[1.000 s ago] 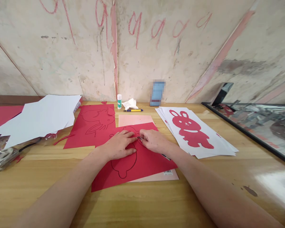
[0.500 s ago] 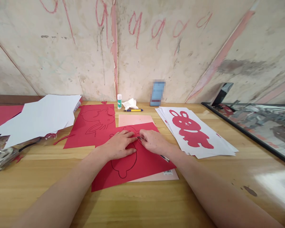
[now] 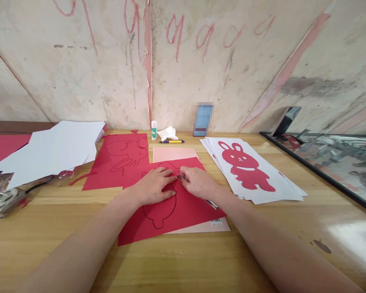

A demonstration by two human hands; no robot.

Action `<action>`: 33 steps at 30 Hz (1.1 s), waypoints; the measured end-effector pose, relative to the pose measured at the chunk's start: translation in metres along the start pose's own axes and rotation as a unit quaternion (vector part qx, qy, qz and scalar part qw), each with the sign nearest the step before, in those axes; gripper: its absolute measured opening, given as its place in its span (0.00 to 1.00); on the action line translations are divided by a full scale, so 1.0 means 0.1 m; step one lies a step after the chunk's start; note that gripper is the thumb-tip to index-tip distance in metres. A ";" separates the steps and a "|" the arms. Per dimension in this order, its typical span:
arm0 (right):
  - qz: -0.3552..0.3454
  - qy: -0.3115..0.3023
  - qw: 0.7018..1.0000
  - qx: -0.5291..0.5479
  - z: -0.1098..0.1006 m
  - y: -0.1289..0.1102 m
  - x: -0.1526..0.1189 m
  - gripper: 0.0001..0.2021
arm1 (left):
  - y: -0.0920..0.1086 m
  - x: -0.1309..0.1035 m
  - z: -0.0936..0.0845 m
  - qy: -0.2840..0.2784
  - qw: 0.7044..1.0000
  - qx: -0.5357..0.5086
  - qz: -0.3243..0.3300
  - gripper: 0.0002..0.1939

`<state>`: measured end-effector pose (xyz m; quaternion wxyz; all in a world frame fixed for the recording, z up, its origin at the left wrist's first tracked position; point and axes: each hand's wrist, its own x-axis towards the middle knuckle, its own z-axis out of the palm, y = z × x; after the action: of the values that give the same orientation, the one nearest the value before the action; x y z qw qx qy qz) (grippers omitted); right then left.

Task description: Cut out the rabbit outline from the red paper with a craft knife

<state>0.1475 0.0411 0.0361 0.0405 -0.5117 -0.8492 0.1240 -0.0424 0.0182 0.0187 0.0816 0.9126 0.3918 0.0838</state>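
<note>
My left hand [image 3: 157, 185] lies flat with its fingers spread on a red sheet of paper [image 3: 195, 203], which bears a black outline drawing. In my right hand [image 3: 197, 181] is a slim silver tool shaped like a pen, apparently a craft knife [image 3: 212, 204]; its back end sticks out under the wrist. The tip meets the paper just beside my left fingertips, and my fingers partly hide it. Under the red sheet, a pale pink board or booklet [image 3: 174, 153] shows at the top and bottom.
Left of my hands lies another red sheet with a rabbit drawing [image 3: 118, 162], near white papers [image 3: 55, 146] and a tape measure [image 3: 6, 201]. Behind are a glue stick [image 3: 154, 130], tissue [image 3: 167, 133], pen [image 3: 172, 141] and phone [image 3: 203, 120]. At right, a red rabbit cut-out [image 3: 244, 169] rests on white sheets.
Both hands stay in almost the same place, with the tool's tip still at the paper. The whole view has shifted very slightly.
</note>
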 end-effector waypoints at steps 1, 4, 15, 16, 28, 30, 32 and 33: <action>0.001 0.000 1.000 -0.001 0.00 0.00 0.00 0.02 | 0.00 0.00 0.00 0.000 1.000 -0.001 0.000 0.24; 0.002 0.003 1.000 -0.007 0.02 0.00 0.01 0.03 | 0.00 0.00 0.00 0.000 1.000 -0.001 -0.002 0.24; 0.011 0.000 0.999 -0.045 0.06 -0.01 0.03 0.07 | 0.01 0.00 0.00 0.002 1.000 -0.001 -0.001 0.23; 0.012 -0.002 0.999 -0.051 0.06 -0.02 0.03 0.07 | 0.01 0.00 0.00 0.001 1.000 -0.001 -0.001 0.23; 0.012 -0.020 0.998 -0.062 0.04 -0.04 0.05 0.08 | 0.03 0.00 -0.02 0.004 1.000 0.000 0.001 0.22; 0.015 -0.023 0.998 -0.058 0.03 -0.05 0.04 0.07 | 0.03 0.00 -0.02 0.003 1.000 0.000 0.000 0.22; 0.017 -0.023 0.998 -0.058 0.02 -0.05 0.04 0.06 | 0.03 0.00 -0.02 0.002 1.000 0.000 -0.002 0.22; 0.017 -0.022 0.998 -0.059 0.02 -0.05 0.04 0.06 | 0.03 0.00 -0.02 0.002 1.000 0.000 -0.002 0.22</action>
<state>0.1411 0.0419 0.0354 -0.0103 -0.5249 -0.8468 0.0858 -0.0412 0.0161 0.0213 0.0810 0.9115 0.3942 0.0852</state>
